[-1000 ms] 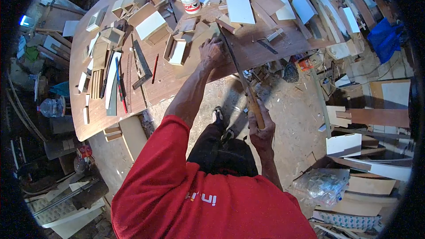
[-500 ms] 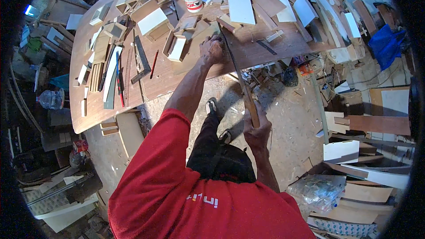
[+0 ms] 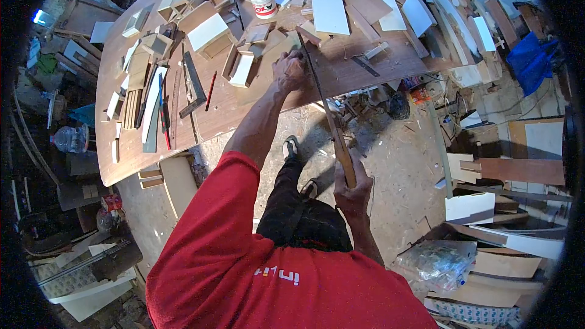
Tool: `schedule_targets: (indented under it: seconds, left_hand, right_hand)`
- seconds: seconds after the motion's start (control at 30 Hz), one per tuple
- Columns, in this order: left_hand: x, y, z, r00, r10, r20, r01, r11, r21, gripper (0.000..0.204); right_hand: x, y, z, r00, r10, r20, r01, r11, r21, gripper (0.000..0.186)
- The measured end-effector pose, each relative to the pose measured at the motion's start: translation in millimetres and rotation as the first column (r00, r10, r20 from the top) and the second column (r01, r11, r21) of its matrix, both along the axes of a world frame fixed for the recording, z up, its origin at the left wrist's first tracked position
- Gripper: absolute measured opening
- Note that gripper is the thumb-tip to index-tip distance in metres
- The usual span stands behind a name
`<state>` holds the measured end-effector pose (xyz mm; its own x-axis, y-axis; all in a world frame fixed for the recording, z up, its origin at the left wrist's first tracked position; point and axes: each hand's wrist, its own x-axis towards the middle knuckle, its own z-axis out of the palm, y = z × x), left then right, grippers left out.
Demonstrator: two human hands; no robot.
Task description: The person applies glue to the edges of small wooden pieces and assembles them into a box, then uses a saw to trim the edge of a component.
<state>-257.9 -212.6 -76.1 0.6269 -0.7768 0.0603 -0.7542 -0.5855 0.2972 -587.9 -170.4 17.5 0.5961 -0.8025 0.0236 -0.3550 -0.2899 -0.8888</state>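
My right hand [image 3: 354, 192] is wrapped round the wooden handle [image 3: 345, 161] of a handsaw, below the table's near edge. From there the narrow saw blade [image 3: 323, 94] slants up and away across that edge, its far part beside my left hand [image 3: 289, 72]. My left hand is closed, knuckles up, pressing a flat brown wood piece [image 3: 265, 61] against the tabletop. Its fingertips are hidden, and so is the spot where the blade meets wood. Left of this hand lies a small white-faced open box [image 3: 242, 68].
The wooden table [image 3: 228, 113] carries a white glue tub [image 3: 263, 1], a metal square [image 3: 194, 85], a red pencil [image 3: 211, 90], a white panel [image 3: 329, 5] and several small boxes. Offcuts and a clear plastic bag [image 3: 437, 263] lie at right. Sawdust and scraps litter the floor [image 3: 396, 164].
The saw and my right hand have shifted slightly down toward me. My left hand stays on the wood piece, with the whole view moved a little.
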Motion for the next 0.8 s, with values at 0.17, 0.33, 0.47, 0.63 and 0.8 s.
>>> schedule_targets:
  seconds: [0.17,0.33,0.47,0.63,0.8]
  left_hand:
    - [7.3,-2.7,-8.2,1.000,0.000,0.011,0.000,1.000,0.014,0.043]
    - [5.8,-0.1,-10.9,0.995,-0.062,0.075,0.067,0.995,-0.075,0.035]
    - [4.2,-1.5,-3.6,0.999,-0.046,0.026,0.046,0.999,-0.024,0.037]
    - [6.4,1.5,-15.3,0.999,-0.020,0.050,0.026,0.992,-0.125,0.040]
    - [11.2,-1.5,-8.9,0.998,-0.041,0.038,0.044,0.996,-0.077,0.038]
  right_hand:
    - [20.8,-11.9,-2.6,1.000,0.012,-0.024,-0.013,0.999,-0.050,0.036]
    - [5.7,1.7,3.6,1.000,-0.002,0.030,0.003,0.999,-0.042,0.035]
    - [14.9,-6.1,-0.5,0.999,0.028,-0.034,-0.027,0.999,0.037,0.039]
    - [7.4,5.8,9.6,1.000,-0.012,0.004,0.012,0.999,0.044,0.037]
    - [15.6,1.1,-3.0,0.999,0.016,0.041,-0.014,0.999,-0.048,0.038]
